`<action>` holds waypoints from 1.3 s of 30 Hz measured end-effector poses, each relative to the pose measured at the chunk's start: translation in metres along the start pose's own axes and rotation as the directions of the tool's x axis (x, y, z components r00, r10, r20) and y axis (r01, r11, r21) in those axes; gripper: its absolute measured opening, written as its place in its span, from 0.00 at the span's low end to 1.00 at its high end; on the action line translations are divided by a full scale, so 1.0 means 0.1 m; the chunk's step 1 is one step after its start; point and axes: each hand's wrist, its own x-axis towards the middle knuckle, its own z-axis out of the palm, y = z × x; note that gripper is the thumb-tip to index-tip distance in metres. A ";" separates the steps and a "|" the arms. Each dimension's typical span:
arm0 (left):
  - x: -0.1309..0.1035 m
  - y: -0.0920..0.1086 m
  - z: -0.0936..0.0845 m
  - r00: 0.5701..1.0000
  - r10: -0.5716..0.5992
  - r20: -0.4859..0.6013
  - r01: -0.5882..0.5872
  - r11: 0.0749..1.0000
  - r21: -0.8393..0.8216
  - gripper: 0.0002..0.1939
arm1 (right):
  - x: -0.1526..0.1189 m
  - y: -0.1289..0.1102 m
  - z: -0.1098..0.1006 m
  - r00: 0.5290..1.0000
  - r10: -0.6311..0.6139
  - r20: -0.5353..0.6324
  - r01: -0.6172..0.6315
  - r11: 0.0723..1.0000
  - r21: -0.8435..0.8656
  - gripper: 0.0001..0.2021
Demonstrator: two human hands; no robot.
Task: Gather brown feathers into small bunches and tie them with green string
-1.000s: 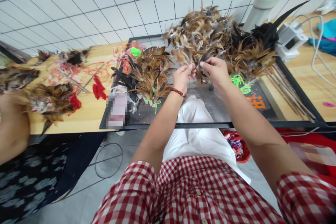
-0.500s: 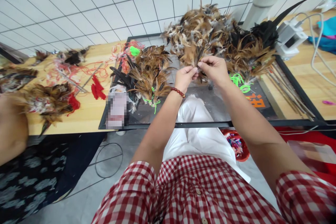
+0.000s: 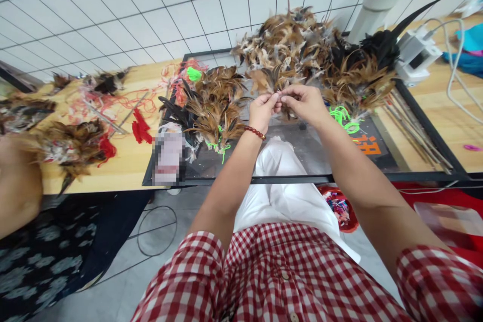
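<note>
Between my two hands is a small bunch of brown and dark feathers (image 3: 274, 78), its tips fanning up and away from me. My left hand (image 3: 263, 109), with a red bead bracelet (image 3: 255, 132) at the wrist, pinches the lower end of the bunch. Fingertips of my right hand (image 3: 306, 104) are closed at the same spot, touching the left fingertips. What exactly the fingertips cover is hidden. Right behind lies a large heap of brown feathers (image 3: 289, 43). Feather bundles tied with green string (image 3: 219, 105) lie to the left.
A black-framed glass panel (image 3: 294, 179) carries the feathers. At right are brown feathers (image 3: 354, 85), green string (image 3: 345, 119), thin sticks (image 3: 413, 126), a white charger (image 3: 417, 55) and a bottle (image 3: 377, 7). A person's arm (image 3: 18, 186) is at far left, near red string (image 3: 141, 127).
My hands have drawn slightly closer together. The feather bunch has tipped lower and its feathers fan out more to the left.
</note>
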 end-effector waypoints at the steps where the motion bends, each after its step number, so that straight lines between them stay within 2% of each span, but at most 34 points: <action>1: 0.00 0.00 0.00 1.000 0.017 -0.019 -0.017 1.000 0.020 0.08 | 0.00 0.00 -0.01 1.000 -0.008 -0.020 0.008 0.999 -0.038 0.10; 6: 0.04 -0.04 0.01 0.985 0.163 -0.063 -0.156 0.982 0.105 0.07 | 0.02 -0.02 -0.02 0.999 -0.028 -0.044 0.023 0.993 -0.118 0.11; 10: 0.05 -0.06 0.00 0.980 0.189 -0.060 -0.180 0.975 0.133 0.07 | 0.02 0.02 -0.04 0.998 -0.045 -0.044 0.039 0.990 -0.133 0.08; 14: 0.05 -0.06 -0.01 0.977 0.204 -0.059 -0.197 0.975 0.105 0.07 | 0.06 0.10 -0.08 0.984 -0.054 -0.172 0.020 0.981 -0.193 0.05; 16: 0.05 -0.07 0.00 0.981 0.191 -0.035 -0.185 0.975 0.122 0.08 | 0.08 0.11 -0.08 0.974 -0.063 -0.218 0.039 0.993 -0.114 0.06; 20: 0.03 -0.09 0.02 0.987 0.160 0.028 -0.163 0.964 0.208 0.10 | 0.11 0.07 -0.01 0.978 -0.028 -0.208 0.069 0.980 0.189 0.09; 22: 0.02 -0.11 0.03 0.986 0.162 0.043 -0.167 0.958 0.231 0.11 | 0.11 0.04 0.02 0.977 -0.030 -0.212 0.085 0.963 0.257 0.08; 28: 0.01 -0.10 0.03 0.983 0.171 0.067 -0.182 0.951 0.248 0.12 | 0.09 -0.01 -0.02 0.982 0.028 -0.188 0.031 0.953 0.301 0.06; 33: 0.00 -0.09 0.04 0.987 0.150 0.059 -0.159 0.965 0.210 0.15 | 0.08 -0.02 -0.01 0.987 0.001 -0.162 0.047 0.956 0.291 0.09; 39: -0.03 -0.07 0.04 0.994 0.086 0.074 -0.095 0.987 0.131 0.10 | 0.11 0.04 0.01 0.980 0.028 -0.197 0.032 0.956 0.293 0.12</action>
